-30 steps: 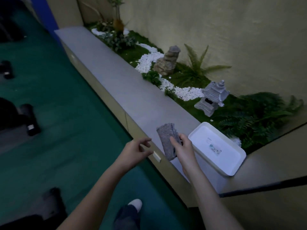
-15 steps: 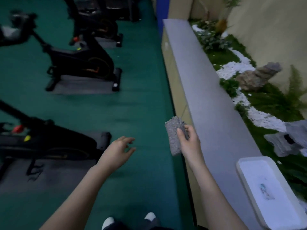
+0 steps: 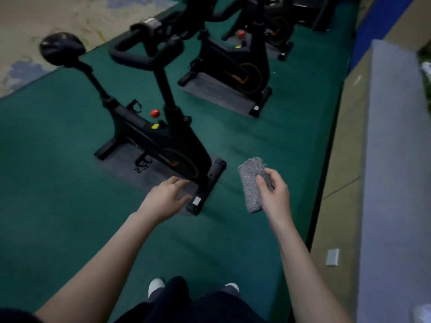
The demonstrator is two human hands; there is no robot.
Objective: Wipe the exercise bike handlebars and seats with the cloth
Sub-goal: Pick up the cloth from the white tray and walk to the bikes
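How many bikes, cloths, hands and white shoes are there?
Bikes: 3, nearest bike, middle bike, far bike; darker shapes behind are unclear
Cloths: 1, grey cloth
Hands: 2, left hand, right hand holding the cloth
White shoes: 2, left shoe, right shoe
Total: 8

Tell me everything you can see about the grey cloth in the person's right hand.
The grey cloth is folded into a thick, narrow oblong; its surface looks fuzzy, like microfibre. It is held nearly upright in the air above the green floor, right of the nearest exercise bike. The right hand grips its right edge, thumb on the front. Nothing else touches it.
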